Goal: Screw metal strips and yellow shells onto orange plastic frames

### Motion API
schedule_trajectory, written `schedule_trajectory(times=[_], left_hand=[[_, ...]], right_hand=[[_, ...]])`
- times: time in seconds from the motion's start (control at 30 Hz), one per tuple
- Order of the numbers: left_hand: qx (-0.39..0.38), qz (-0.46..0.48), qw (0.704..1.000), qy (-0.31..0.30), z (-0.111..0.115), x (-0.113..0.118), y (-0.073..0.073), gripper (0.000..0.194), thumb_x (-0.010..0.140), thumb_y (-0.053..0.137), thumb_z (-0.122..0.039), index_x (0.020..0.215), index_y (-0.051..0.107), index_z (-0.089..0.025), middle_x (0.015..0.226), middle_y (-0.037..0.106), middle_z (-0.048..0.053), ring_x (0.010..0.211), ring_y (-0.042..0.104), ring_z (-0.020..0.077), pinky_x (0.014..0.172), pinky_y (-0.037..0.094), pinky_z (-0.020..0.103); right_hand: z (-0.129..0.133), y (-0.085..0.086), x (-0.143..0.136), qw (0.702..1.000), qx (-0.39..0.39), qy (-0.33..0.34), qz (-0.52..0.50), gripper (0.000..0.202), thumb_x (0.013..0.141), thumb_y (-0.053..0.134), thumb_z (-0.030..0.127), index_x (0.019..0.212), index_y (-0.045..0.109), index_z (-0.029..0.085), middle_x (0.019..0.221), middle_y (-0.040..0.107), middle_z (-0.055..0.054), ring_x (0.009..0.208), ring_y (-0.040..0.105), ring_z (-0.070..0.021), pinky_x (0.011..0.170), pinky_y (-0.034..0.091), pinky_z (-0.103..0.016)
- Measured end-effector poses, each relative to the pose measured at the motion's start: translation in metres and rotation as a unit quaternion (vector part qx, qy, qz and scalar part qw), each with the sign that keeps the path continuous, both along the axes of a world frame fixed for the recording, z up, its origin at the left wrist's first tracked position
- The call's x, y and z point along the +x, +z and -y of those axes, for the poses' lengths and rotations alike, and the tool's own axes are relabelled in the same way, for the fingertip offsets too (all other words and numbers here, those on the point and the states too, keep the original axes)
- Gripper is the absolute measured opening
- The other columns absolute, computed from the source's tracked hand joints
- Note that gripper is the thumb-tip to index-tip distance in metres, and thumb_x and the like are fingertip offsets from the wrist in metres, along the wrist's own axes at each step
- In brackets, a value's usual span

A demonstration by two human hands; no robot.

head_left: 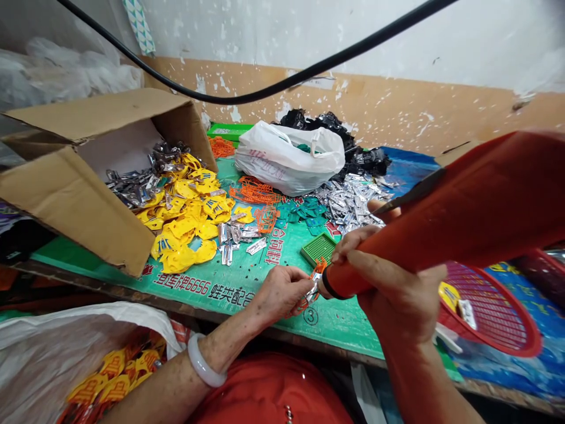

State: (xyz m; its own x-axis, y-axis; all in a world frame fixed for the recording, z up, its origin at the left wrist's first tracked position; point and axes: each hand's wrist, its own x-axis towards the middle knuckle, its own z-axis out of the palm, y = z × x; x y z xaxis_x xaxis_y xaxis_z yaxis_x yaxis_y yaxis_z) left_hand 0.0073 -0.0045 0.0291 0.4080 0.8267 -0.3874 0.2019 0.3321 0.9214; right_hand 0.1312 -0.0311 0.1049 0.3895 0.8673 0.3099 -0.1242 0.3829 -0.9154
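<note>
My left hand [286,288] is closed, with thumb and fingers pinching a small orange and silver plastic part [315,282] just above the table's front edge. A white bangle [205,360] circles my left wrist. My right hand [397,288] wraps round a tapered red tool, which looks like an electric screwdriver [468,218], with a black lever and a black collar. Its narrow end points at the part in my left hand. Fingers hide the exact contact. Close behind the part sits a small green perforated tray [318,248].
A cardboard box [119,206] spills yellow [189,218] and silver pieces leftward. Centrally stands a white plastic bag [286,159]; silver parts [353,200] lie beside it. A red basket [494,312] is at right, a sack [88,335] lower left. A black cable [229,99] hangs overhead.
</note>
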Motion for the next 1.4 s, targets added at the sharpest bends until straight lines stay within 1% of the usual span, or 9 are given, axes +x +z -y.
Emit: schedule_trajectory(times=[0.27,0.53,0.87,1.07,1.13,1.2,1.3,1.33,1.4], left_hand=[[0.003,-0.006,1.000,-0.003,0.002,0.000,0.001,0.016,0.075,0.055,-0.027,0.062,0.059,-0.016,0.037,0.047,-0.007,0.032,0.040,0.0073,0.032,0.029,0.018],[0.021,-0.009,1.000,-0.003,0.002,-0.002,-0.003,0.017,0.073,0.054,-0.028,0.062,0.060,-0.016,0.041,0.048,-0.006,0.034,0.041,0.0084,0.033,0.031,0.019],[0.036,-0.006,0.999,0.003,0.004,-0.003,-0.007,0.024,0.073,0.058,-0.035,0.060,0.060,-0.016,0.044,0.049,-0.006,0.035,0.040,0.0060,0.037,0.029,0.019],[0.030,-0.005,1.000,0.008,0.003,-0.004,-0.007,0.021,0.075,0.055,-0.031,0.062,0.060,-0.015,0.042,0.047,-0.006,0.033,0.038,0.0059,0.035,0.027,0.019],[0.028,-0.001,1.000,0.007,0.003,-0.004,-0.009,0.017,0.075,0.054,-0.028,0.067,0.062,-0.015,0.044,0.048,-0.006,0.033,0.038,0.0060,0.034,0.028,0.018],[0.029,0.008,0.999,0.012,0.003,-0.004,-0.012,0.018,0.074,0.054,-0.025,0.082,0.066,-0.014,0.047,0.050,-0.007,0.033,0.038,0.0062,0.034,0.028,0.018],[0.039,0.036,0.998,0.020,0.004,-0.008,-0.013,0.038,0.075,0.054,-0.024,0.112,0.062,-0.016,0.049,0.050,-0.009,0.032,0.036,0.0063,0.033,0.027,0.018],[0.043,0.043,0.998,0.015,0.004,-0.009,-0.013,0.040,0.076,0.053,-0.025,0.114,0.062,-0.016,0.050,0.050,-0.009,0.032,0.036,0.0061,0.034,0.026,0.018],[0.049,0.039,0.998,-0.006,0.006,-0.014,-0.011,0.036,0.078,0.052,-0.029,0.107,0.067,-0.015,0.053,0.053,-0.006,0.034,0.036,0.0057,0.035,0.027,0.019]], right_hand=[[0.000,-0.003,-0.001,0.999,0.000,0.004,0.035,0.010,0.059,0.069,0.014,0.055,0.061,0.019,0.060,0.063,0.000,0.053,0.058,-0.0164,0.058,0.047,-0.035],[0.000,-0.003,-0.003,1.000,-0.013,0.011,0.023,0.009,0.058,0.070,0.014,0.059,0.063,0.019,0.059,0.062,0.001,0.052,0.057,-0.0165,0.055,0.045,-0.034],[0.000,-0.003,-0.007,0.999,-0.021,0.029,0.000,0.016,0.057,0.071,0.012,0.050,0.058,0.018,0.060,0.062,0.000,0.053,0.058,-0.0163,0.053,0.046,-0.033],[0.000,-0.005,-0.005,1.000,-0.012,0.022,0.009,0.014,0.059,0.072,0.013,0.053,0.060,0.018,0.060,0.063,0.000,0.053,0.058,-0.0161,0.055,0.047,-0.034],[0.000,-0.005,-0.004,1.000,-0.008,0.012,0.017,0.011,0.059,0.071,0.014,0.055,0.061,0.018,0.060,0.062,0.000,0.053,0.058,-0.0161,0.056,0.048,-0.034],[-0.001,-0.005,-0.003,1.000,-0.006,0.003,0.019,0.010,0.059,0.071,0.015,0.057,0.062,0.018,0.060,0.062,0.001,0.052,0.058,-0.0160,0.056,0.048,-0.034],[-0.002,-0.005,-0.002,1.000,-0.009,-0.011,0.010,0.010,0.058,0.072,0.016,0.058,0.063,0.018,0.061,0.062,0.000,0.053,0.058,-0.0162,0.055,0.048,-0.034],[-0.003,-0.005,-0.001,1.000,-0.010,-0.014,0.007,0.010,0.058,0.073,0.016,0.059,0.063,0.018,0.061,0.062,0.000,0.053,0.058,-0.0162,0.055,0.048,-0.034],[-0.004,-0.005,-0.001,1.000,-0.009,-0.020,-0.004,0.010,0.057,0.074,0.016,0.060,0.064,0.017,0.061,0.062,0.000,0.052,0.058,-0.0158,0.054,0.048,-0.033]])
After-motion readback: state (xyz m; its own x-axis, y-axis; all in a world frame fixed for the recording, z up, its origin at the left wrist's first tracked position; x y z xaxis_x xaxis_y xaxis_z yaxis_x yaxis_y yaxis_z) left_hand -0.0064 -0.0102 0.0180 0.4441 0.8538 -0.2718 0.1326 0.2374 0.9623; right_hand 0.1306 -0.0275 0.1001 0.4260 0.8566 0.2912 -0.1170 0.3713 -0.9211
